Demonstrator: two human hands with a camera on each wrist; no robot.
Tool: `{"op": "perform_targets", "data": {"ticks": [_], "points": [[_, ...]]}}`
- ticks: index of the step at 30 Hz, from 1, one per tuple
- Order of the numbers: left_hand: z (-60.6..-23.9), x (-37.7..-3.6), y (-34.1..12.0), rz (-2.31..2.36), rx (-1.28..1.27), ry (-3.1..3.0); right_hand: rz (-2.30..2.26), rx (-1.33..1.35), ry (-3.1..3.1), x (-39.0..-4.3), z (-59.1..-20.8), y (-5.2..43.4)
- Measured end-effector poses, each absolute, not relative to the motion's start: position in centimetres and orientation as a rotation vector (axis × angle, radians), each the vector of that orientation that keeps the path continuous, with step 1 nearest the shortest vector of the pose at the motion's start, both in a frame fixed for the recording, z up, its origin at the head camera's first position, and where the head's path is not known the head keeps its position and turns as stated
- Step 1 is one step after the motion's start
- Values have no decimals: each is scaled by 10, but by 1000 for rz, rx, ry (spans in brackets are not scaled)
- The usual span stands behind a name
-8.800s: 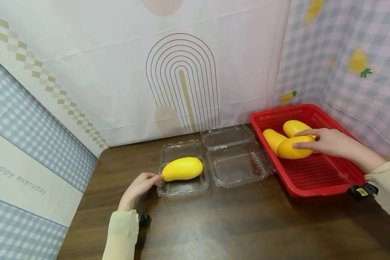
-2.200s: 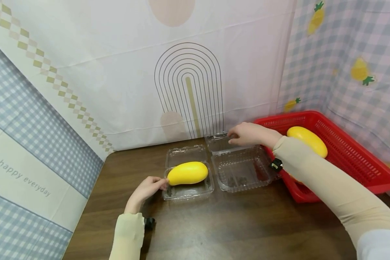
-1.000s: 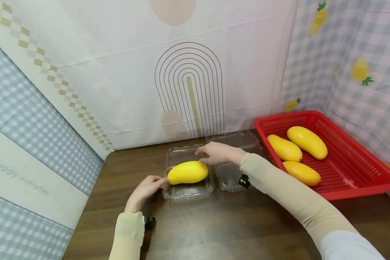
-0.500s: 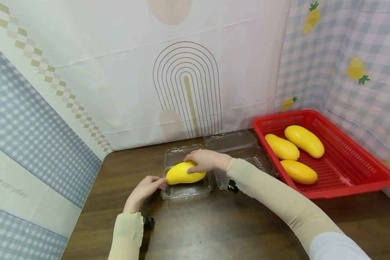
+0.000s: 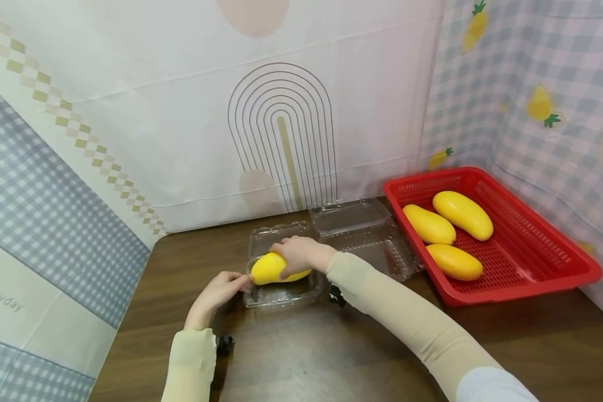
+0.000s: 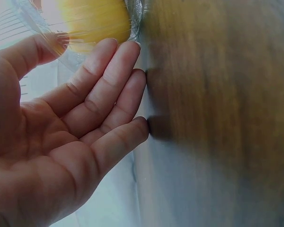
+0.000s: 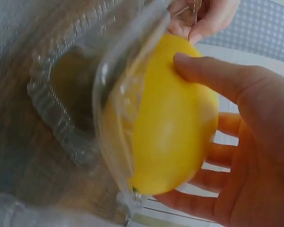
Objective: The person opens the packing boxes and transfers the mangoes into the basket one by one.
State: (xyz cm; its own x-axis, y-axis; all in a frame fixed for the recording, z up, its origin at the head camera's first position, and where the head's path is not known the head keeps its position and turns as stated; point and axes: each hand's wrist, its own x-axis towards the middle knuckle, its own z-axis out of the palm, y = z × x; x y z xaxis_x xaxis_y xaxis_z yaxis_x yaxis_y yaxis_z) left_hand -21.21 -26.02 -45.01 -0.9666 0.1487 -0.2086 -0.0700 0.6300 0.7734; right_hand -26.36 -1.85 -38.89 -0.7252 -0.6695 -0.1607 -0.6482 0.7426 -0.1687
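A yellow mango (image 5: 267, 269) lies in the left clear plastic clamshell container (image 5: 284, 300), whose lid is folded back. My right hand (image 5: 301, 255) grips the mango from above, its thumb on the near side; in the right wrist view the fingers curve round the far side of the mango (image 7: 173, 127). At the container's left rim, my left hand (image 5: 222, 290) pinches the plastic edge beside the mango's narrow end. In the left wrist view, the left hand's thumb (image 6: 38, 52) lies over the rim and the other fingers sit outside and beneath it.
A second clear container (image 5: 364, 245) stands open just right of the first, partly behind the right forearm. Further right, a red basket (image 5: 522, 293) holds three mangoes (image 5: 463, 215). Patterned cloth (image 5: 191, 111) hangs behind the brown table (image 5: 291, 357).
My right hand has left the basket, passed over the second container's lid and moved left onto the mango, which it now grips. The left hand has stayed at the first container's rim.
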Motion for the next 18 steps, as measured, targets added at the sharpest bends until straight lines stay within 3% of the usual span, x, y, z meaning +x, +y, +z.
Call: {"op": "perform_targets", "data": {"ticks": [18], "points": [[-452, -212, -259, 1256, 67, 2617, -151, -1030, 2830, -258, -409, -18]]}}
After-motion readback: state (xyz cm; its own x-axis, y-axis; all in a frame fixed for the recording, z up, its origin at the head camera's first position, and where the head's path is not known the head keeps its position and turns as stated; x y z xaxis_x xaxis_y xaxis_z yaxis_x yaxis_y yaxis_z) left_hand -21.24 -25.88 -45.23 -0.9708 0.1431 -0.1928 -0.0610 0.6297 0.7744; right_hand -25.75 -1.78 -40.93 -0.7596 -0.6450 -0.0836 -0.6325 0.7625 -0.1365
